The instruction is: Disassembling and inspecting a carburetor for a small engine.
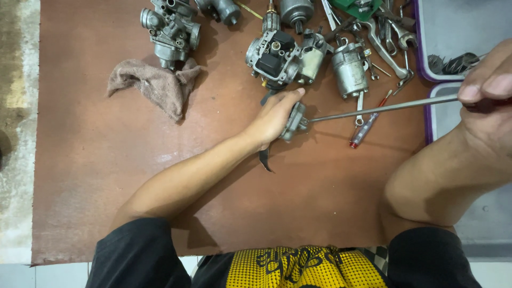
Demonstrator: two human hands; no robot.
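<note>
My left hand (273,118) grips a small grey metal carburetor part (295,121) and holds it down on the brown mat (106,160). My right hand (488,88), raised close to the camera at the right edge, holds the handle end of a long screwdriver (384,108). Its thin steel shaft runs leftward and its tip touches the metal part. A black strap or rubber piece (265,160) pokes out from beneath my left wrist.
Several carburetors (170,29) (272,56), a cylindrical motor (349,69) and loose wrenches (386,48) crowd the mat's far edge. A crumpled beige rag (154,82) lies at the upper left. A red-handled test screwdriver (365,128) lies under the shaft. Purple-rimmed trays (426,53) stand at the right.
</note>
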